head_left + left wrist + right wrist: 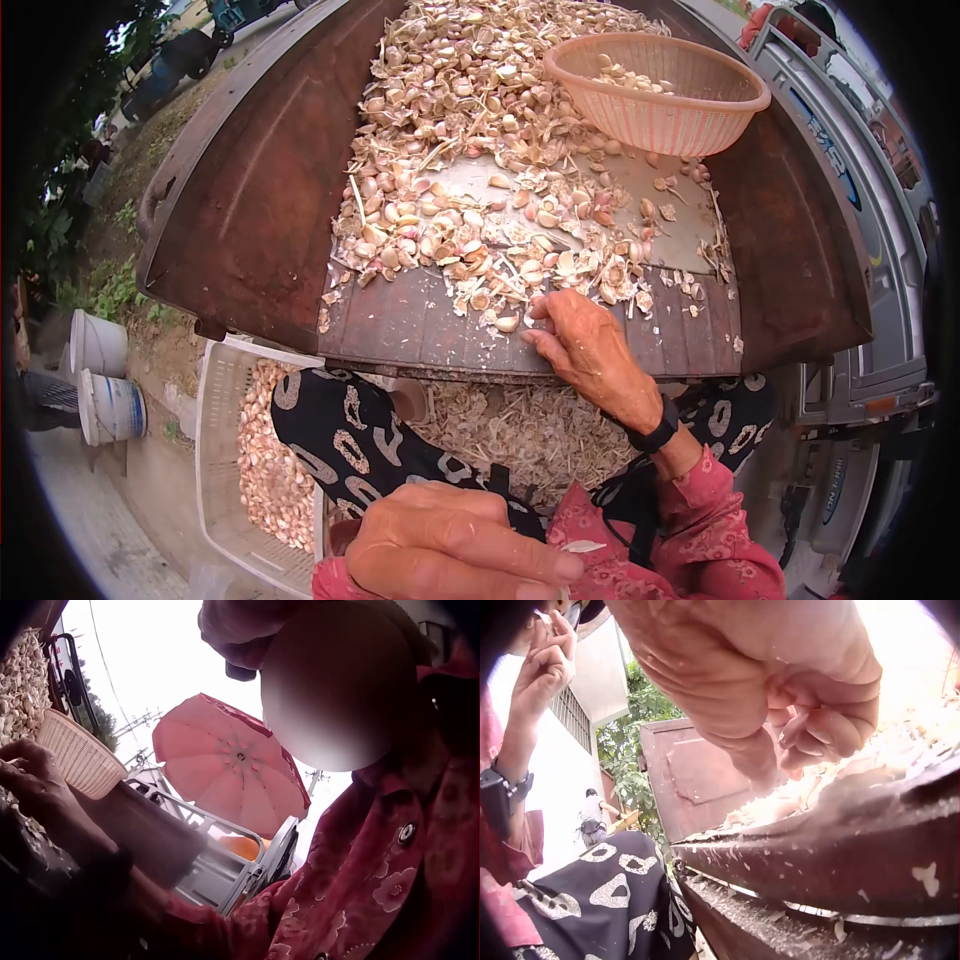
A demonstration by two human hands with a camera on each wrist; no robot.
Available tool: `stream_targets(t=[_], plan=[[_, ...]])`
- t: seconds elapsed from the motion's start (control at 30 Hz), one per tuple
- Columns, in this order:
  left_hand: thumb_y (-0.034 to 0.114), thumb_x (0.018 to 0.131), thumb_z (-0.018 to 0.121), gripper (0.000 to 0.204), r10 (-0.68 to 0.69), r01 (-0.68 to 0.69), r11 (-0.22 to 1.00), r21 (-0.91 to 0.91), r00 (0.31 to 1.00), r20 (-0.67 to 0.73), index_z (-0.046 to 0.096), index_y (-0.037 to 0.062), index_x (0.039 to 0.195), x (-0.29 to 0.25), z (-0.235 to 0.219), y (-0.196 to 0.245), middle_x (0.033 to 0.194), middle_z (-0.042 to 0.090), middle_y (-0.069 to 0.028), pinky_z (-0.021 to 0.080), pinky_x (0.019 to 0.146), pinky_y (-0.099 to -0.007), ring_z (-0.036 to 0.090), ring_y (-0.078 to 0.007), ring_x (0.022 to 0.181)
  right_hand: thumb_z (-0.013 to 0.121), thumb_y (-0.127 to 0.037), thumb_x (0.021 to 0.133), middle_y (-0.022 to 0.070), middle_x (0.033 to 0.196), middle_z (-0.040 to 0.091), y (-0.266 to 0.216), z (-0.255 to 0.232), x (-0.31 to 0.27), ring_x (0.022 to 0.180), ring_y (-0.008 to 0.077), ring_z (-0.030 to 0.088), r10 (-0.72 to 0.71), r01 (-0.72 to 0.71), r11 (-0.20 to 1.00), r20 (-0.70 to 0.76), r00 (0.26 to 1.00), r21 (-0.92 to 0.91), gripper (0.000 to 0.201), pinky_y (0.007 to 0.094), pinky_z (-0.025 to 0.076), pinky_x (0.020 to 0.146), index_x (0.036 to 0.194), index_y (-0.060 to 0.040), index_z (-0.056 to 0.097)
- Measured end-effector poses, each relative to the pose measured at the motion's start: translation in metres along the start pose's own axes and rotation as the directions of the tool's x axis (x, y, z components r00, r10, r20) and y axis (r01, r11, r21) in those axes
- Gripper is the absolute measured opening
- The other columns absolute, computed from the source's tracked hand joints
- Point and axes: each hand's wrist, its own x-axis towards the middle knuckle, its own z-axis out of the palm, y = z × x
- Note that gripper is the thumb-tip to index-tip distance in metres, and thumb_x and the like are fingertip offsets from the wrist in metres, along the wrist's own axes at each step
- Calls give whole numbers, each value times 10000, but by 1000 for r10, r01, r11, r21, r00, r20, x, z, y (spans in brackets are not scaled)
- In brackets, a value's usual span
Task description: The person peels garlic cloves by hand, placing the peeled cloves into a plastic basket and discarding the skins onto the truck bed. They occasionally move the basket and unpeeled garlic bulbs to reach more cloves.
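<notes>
In the head view my left hand (455, 545) is raised in front of the body, a thin pale garlic piece (583, 546) at its fingertips. The right wrist view shows that left hand (547, 671) from the side, finger and thumb pinching a whitish bit close to the face. Down at the front of the loose garlic heap (470, 110), my right hand (600, 360) has its fingers curled, with a small whitish clove showing between thumb and forefinger. A single clove (507, 323) lies just left of those fingertips, among cloves and papery skins.
A pink plastic basket (650, 130) with some cloves sits at the back right. Rusty metal walls (260, 190) flank the bed. At lower left stands a white crate (215, 450) of cloves, near buckets (110, 405). Garlic waste (520, 430) lies between the knees.
</notes>
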Motion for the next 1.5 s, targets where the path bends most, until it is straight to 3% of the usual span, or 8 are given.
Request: stream_targets(t=[0.07, 0.4, 0.53, 0.6, 0.73, 0.93, 1.33, 1.5], plan=[[-36, 782, 729, 167, 126, -124, 989, -74, 992, 19, 665, -12, 933, 13, 21, 19, 962, 707, -229, 338, 390, -243, 501, -153, 477, 703, -113, 845, 152, 866, 554, -9, 3, 8, 844, 351, 584, -15, 15, 1000, 19, 1000, 10, 237, 448, 458, 717, 994, -32, 537], [-43, 759, 745, 153, 429, -431, 902, 13, 894, -131, 675, 4, 888, 19, 48, 16, 928, 728, -193, 278, 373, -216, 416, -106, 438, 636, -142, 895, 184, 857, 552, -4, 21, 19, 833, 381, 582, -135, 150, 971, 92, 987, -188, 210, 480, 472, 710, 910, 9, 490], [-24, 784, 740, 167, 233, -237, 971, -24, 966, -109, 674, -12, 937, 6, 30, 20, 901, 710, -187, 388, 437, -248, 527, -152, 532, 580, -188, 962, 141, 795, 592, 14, 10, 12, 697, 317, 579, -18, 17, 1000, 116, 993, 8, 209, 436, 477, 649, 927, 6, 511], [-8, 795, 757, 200, -36, 30, 998, -48, 992, -118, 631, -48, 946, -5, 16, 8, 879, 702, -209, 547, 558, -279, 668, -215, 683, 536, -247, 1017, 72, 784, 629, 10, -8, 4, 620, 168, 540, 267, -338, 783, 210, 941, 521, 245, 326, 458, 580, 965, -8, 543], [83, 915, 695, 394, -608, 411, 792, -452, 602, -518, 560, -6, 1275, -13, 16, -40, 1119, 695, -175, 356, 424, -146, 457, -1, 533, 503, -269, 1046, 41, 898, 656, -41, -55, -23, 683, 26, 503, 191, -415, 36, 402, 896, 909, 286, 188, 391, 555, 1103, 0, 581], [75, 964, 612, 313, -702, 366, 672, -643, 591, -397, 555, 11, 1266, -14, 6, -73, 1195, 657, -227, 345, 401, -150, 431, -15, 503, 670, -78, 928, 199, 973, 691, -122, -95, -59, 834, 322, 681, -483, 1, -42, -21, 875, 999, 188, 379, 547, 703, 1033, 77, 665], [104, 977, 515, 169, -813, 379, 523, -763, 489, -315, 500, 51, 1136, -13, 12, -85, 896, 611, -125, 359, 371, -169, 458, -61, 524, 654, -121, 943, 175, 971, 688, -145, -84, -76, 853, 312, 685, -395, -51, -298, -74, 916, 953, 223, 376, 550, 722, 1075, 59, 643], [141, 991, 476, 185, -824, 372, 477, -796, 506, -257, 477, 61, 1158, -16, 10, -94, 969, 617, -143, 452, 490, -220, 570, -120, 664, 588, -113, 988, 178, 885, 649, -126, -83, -70, 749, 244, 611, -144, -141, -97, 126, 982, 985, 215, 389, 489, 663, 1107, 61, 547]])
